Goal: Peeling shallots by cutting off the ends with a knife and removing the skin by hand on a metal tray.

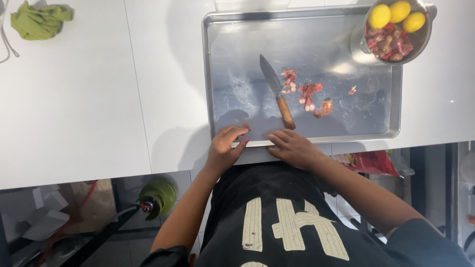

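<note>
I am resting my left hand [225, 148] and right hand [292, 147] on the near rim of the metal tray [237, 49], fingers loosely spread, gripping nothing. The knife [277, 91] is lying mid-tray beside red peelings [308, 94].

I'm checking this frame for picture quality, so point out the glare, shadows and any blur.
Head view: bright glare sits on the metal tray near the pot; a soft shadow of the person falls across the white counter and the tray's near left part; the left hand, right hand and knife look fairly sharp; the floor clutter below the counter is dim and soft.
</note>
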